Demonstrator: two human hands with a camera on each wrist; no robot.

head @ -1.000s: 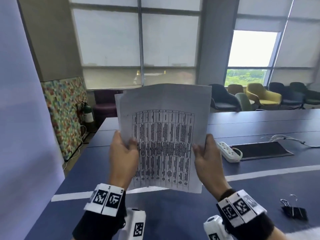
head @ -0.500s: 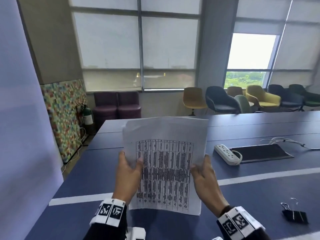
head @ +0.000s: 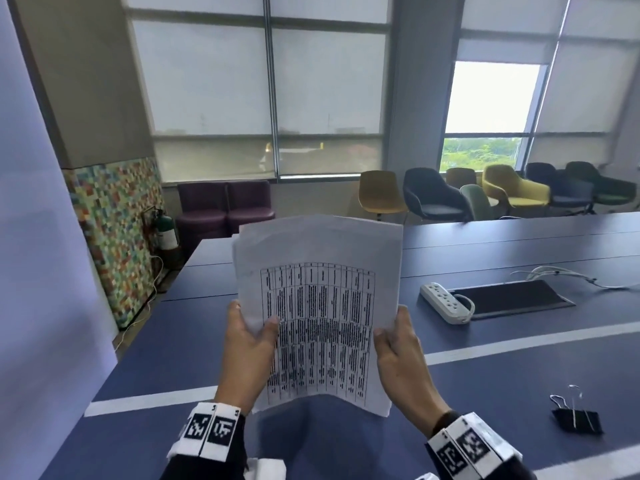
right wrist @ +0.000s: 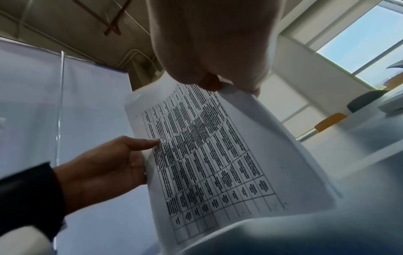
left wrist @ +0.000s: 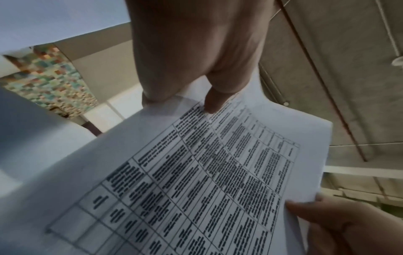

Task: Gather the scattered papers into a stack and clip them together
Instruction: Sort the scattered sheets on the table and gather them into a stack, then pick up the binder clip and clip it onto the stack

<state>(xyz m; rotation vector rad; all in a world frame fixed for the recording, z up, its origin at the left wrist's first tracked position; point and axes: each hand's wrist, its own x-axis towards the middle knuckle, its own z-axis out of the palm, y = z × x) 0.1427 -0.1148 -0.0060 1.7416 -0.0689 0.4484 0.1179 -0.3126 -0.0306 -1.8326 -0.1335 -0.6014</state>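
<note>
At the bottom of the head view, two wrists with patterned marker bands are seen. Just above them, in the lower centre, the papers (head: 318,306) are held upright over the tabletop (head: 485,382). The left hand (head: 247,344) grasps the left edge of the stack, with the thumb laid on the printed table and the fingers behind the sheets. The right hand (head: 398,351) grasps the right edge in the same way. In each wrist view the thumb is seen pressed on the front sheet, so both grips are closed on the papers.

The bottom edge of the stack seems to stand just above the tabletop; contact cannot be told. At the top edge the sheets are not fully even.

The step in hand is judged to be the squaring of the gathered sheets. For the next move, the stack should be evened, then kept in one hand while the other reaches for the binder clip (head: 576,419), which lies at the lower right, well apart from the papers.

Further away, at the right middle, a white power strip (head: 445,303) lies beside a dark panel (head: 509,299).
</note>
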